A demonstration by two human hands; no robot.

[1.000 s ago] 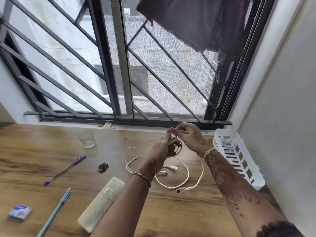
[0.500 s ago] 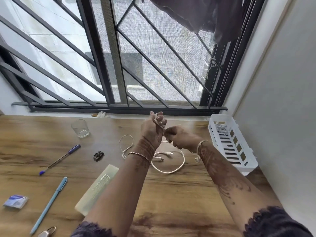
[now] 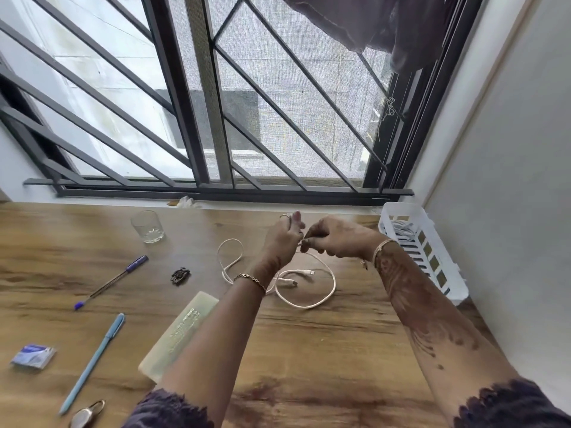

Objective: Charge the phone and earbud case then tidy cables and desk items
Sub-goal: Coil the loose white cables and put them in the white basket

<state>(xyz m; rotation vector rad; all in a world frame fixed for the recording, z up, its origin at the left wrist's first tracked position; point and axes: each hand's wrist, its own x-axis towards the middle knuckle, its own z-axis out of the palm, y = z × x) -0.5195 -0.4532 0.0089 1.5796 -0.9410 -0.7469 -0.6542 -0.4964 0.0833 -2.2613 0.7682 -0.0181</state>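
A white charging cable [image 3: 321, 299] lies in loose loops on the wooden desk [image 3: 324, 350], with two plug ends showing near its middle. My left hand [image 3: 282, 239] and my right hand [image 3: 333, 240] are raised just above it, fingertips meeting. Both pinch a short stretch of the cable between them; most of that stretch is hidden by the fingers. A white slotted basket [image 3: 445, 270] stands at the right by the wall and holds another coiled white cable [image 3: 401, 230]. No phone or earbud case is in view.
On the left lie a glass tumbler [image 3: 147, 227], a dark blue pen [image 3: 111, 282], a light blue pen [image 3: 92, 362], a black hair clip [image 3: 180, 275], a small blue packet [image 3: 32, 356] and a pale green case [image 3: 179, 335]. The barred window runs along the back.
My hands have dropped a little and come closer together over the cable. The bundle held up a second ago is no longer visible. The view has tilted down slightly.
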